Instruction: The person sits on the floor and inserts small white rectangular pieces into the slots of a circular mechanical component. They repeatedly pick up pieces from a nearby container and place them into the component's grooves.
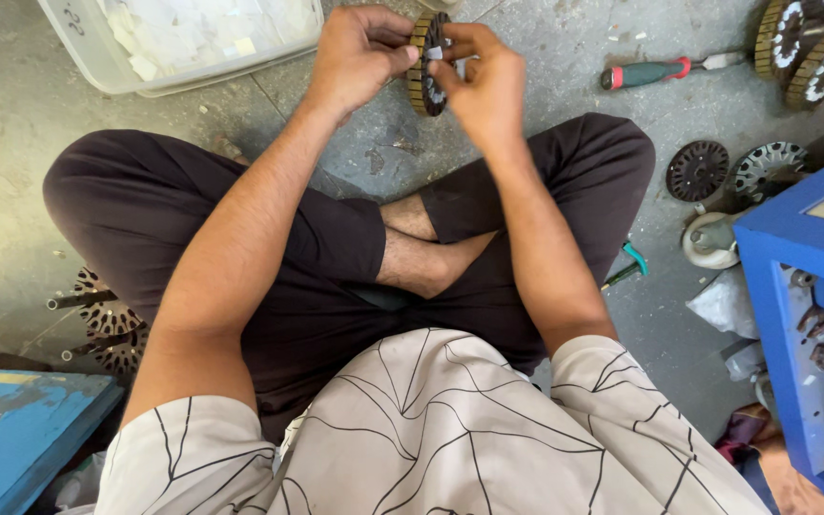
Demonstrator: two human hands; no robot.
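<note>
Dark, slotted metal made up the round stator core (pixel 427 65) that the person held up on edge between both hands, above the grey concrete floor (pixel 545 57) and out past the crossed legs. The left hand (pixel 360 52) gripped the core from its left side, fingers curled over the top rim and thumb pressed against the near face. The right hand (pixel 488 81) closed on it from the right, fingertips pinched at a small white slip (pixel 436 53) set against the core's face, so the core sat squeezed between the two hands with its toothed yellowish edge showing toward the left hand. Beyond the left hand stood a white plastic tub (pixel 97 57) filled with white paper pieces. To the right of the hands a screwdriver with a red and green handle (pixel 655 71) lay on the floor, well apart from them. Further right lay more cores: two wound ones (pixel 808 43) at the top corner and two flat slotted discs (pixel 698 170) beside a blue cabinet (pixel 793 248). More slotted parts (pixel 107 319) sat under the left knee, near a blue box (pixel 11 429).
</note>
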